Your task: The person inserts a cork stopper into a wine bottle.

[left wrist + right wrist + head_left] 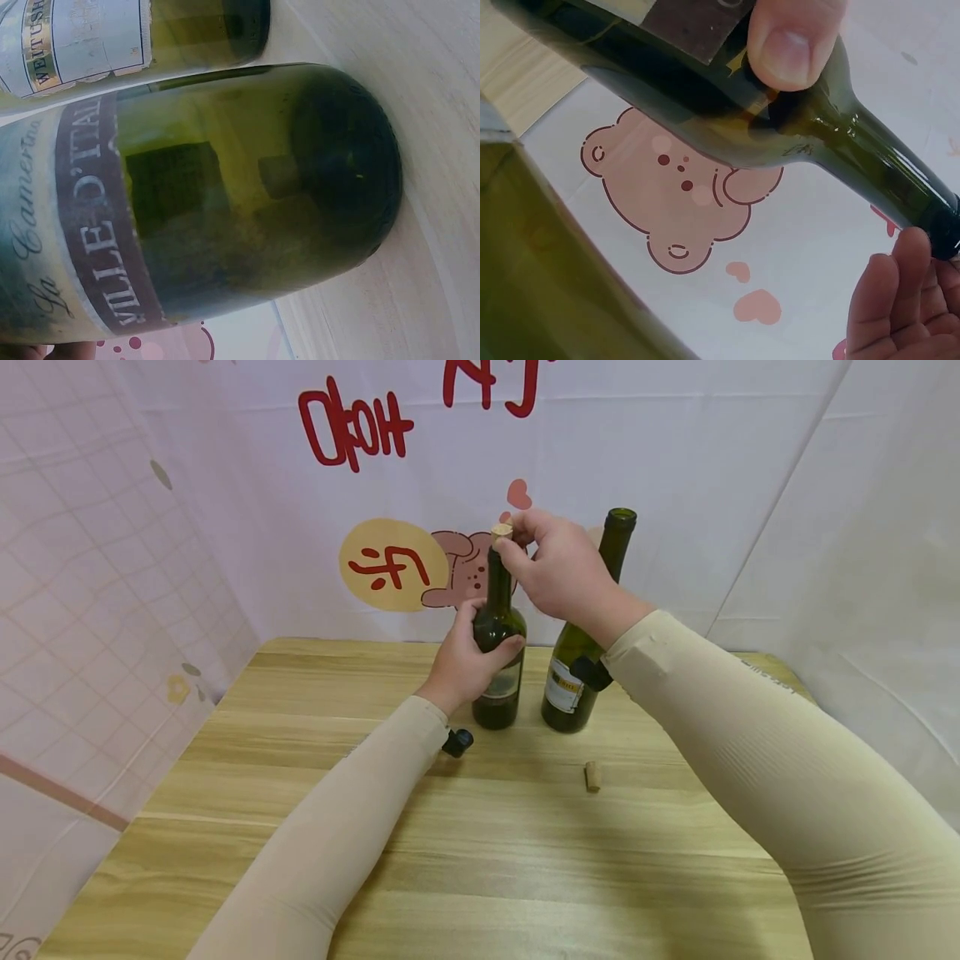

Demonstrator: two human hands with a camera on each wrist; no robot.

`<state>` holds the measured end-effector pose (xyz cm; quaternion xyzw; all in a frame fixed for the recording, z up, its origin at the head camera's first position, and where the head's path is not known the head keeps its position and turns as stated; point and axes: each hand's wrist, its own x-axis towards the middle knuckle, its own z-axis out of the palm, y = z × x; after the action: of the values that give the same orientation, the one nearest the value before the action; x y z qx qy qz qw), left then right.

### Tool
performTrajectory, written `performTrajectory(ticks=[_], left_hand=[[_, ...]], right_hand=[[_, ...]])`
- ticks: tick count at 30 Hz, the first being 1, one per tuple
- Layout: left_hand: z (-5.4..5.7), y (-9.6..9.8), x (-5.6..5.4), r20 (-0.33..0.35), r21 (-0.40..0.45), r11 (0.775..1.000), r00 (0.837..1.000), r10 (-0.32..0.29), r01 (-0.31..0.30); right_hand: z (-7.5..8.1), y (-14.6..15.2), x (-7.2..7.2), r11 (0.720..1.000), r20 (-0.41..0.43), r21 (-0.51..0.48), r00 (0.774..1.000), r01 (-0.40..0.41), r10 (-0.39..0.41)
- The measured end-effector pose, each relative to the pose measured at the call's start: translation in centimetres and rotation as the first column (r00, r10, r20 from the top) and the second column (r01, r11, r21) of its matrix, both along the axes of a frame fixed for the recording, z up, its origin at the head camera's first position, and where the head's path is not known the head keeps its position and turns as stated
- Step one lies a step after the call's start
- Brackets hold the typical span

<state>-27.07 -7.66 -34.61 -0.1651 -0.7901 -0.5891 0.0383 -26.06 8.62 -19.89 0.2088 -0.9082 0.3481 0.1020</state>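
A dark green wine bottle [497,710] stands upright near the back of the table. My left hand [467,658] grips it round the shoulder, with the thumb [791,56] across the glass. At its mouth is a cork [502,530], which my right hand [558,560] pinches between thumb and fingers. How deep the cork sits in the neck is hard to tell. Close by on the right stands a second green wine bottle [564,714], its mouth uncovered, partly behind my right wrist. In the left wrist view the held bottle's label [90,217] and base show large.
Another cork [592,776] stands or lies on the wooden table [480,877] in front of the second bottle. A white cloth backdrop [645,443] with red writing and a cartoon bear [679,187] hangs just behind the table's back edge.
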Motion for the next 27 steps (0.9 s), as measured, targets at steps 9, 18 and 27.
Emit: performTrajectory(ticks=[9, 18, 27], left_hand=[[-0.1, -0.2, 0.1, -0.018, 0.008, 1.0, 1.0, -0.015, 0.015], [-0.1, -0.1, 0.1, -0.024, -0.01, 1.0, 1.0, -0.007, 0.007], [0.2, 0.0, 0.2, 0.004, -0.01, 1.0, 1.0, 0.009, -0.009]], right_hand=[[-0.4, 0.0, 0.9, 1.0, -0.012, 0.015, 1.0, 0.005, -0.005], [-0.5, 0.4, 2.0, 1.0, -0.05, 0.022, 0.999, -0.001, 0.002], [-0.6, 1.6, 3.4, 1.0, -0.099, 0.003, 0.995, 0.028, -0.028]])
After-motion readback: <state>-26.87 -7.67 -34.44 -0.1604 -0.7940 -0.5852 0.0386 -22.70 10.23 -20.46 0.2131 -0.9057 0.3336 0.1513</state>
